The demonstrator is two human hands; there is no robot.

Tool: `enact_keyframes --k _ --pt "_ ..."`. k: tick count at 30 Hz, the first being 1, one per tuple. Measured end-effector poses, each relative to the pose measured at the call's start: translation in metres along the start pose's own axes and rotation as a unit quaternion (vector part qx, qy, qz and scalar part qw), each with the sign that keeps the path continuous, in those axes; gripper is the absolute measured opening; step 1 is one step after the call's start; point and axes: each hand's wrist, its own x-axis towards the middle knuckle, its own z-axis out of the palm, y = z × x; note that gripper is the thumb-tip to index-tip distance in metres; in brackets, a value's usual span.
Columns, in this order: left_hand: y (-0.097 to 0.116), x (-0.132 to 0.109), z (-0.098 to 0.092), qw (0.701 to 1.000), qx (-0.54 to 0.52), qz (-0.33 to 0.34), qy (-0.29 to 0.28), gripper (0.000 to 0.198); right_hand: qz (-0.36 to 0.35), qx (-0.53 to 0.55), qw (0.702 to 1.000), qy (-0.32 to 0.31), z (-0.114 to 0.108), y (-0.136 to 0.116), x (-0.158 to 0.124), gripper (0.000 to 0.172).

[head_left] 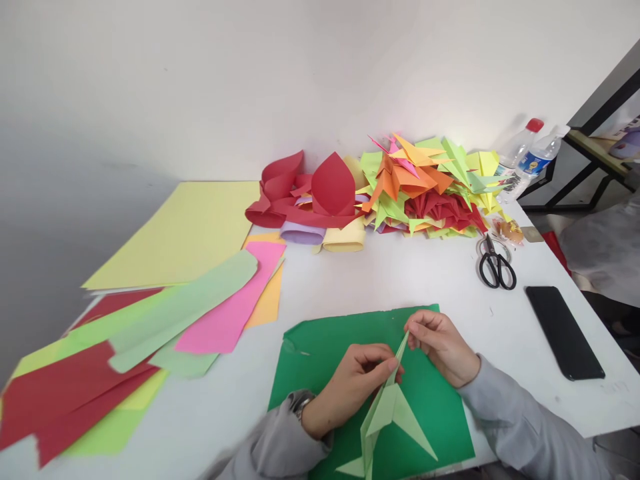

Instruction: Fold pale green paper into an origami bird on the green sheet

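A light green origami crane [387, 410] is held over a dark green sheet [330, 337] at the table's near edge. My left hand [353, 383] pinches its folded body between thumb and fingers. At the crane's thin pointed tip, my right hand [440, 343] closes thumb and forefinger on the paper. The wide folded parts of the crane spread down toward me, and its lowest part runs off the bottom of the picture. My left fingertips are partly hidden behind the paper.
Loose colored strips [190, 310] and a large yellow sheet [175, 230] cover the left side. Red curled paper [333, 187] and piled folded cranes [425, 183] stand by the wall. Scissors [497, 267], a black phone [565, 332] and plastic bottles [533, 160] are at the right.
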Motion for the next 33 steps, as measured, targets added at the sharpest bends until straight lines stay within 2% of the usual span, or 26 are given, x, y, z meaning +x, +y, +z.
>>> enact_keyframes --k 14,19,25,33 --pt "-0.005 0.0 -0.001 1.0 0.016 0.021 -0.009 0.044 -0.008 0.0 1.0 0.017 0.0 0.001 0.001 0.034" --pt "-0.004 0.0 -0.001 0.992 0.092 0.076 -0.034 0.046 -0.017 -0.025 1.0 0.001 -0.002 0.006 0.001 0.032" --pt "-0.007 0.001 0.001 0.976 0.16 0.145 0.003 0.036 -0.007 -0.034 0.999 -0.024 0.0 0.012 0.001 0.034" --pt "-0.007 0.001 0.002 0.974 0.17 0.15 0.022 0.034 0.007 -0.032 0.999 -0.024 -0.001 0.012 0.003 0.033"
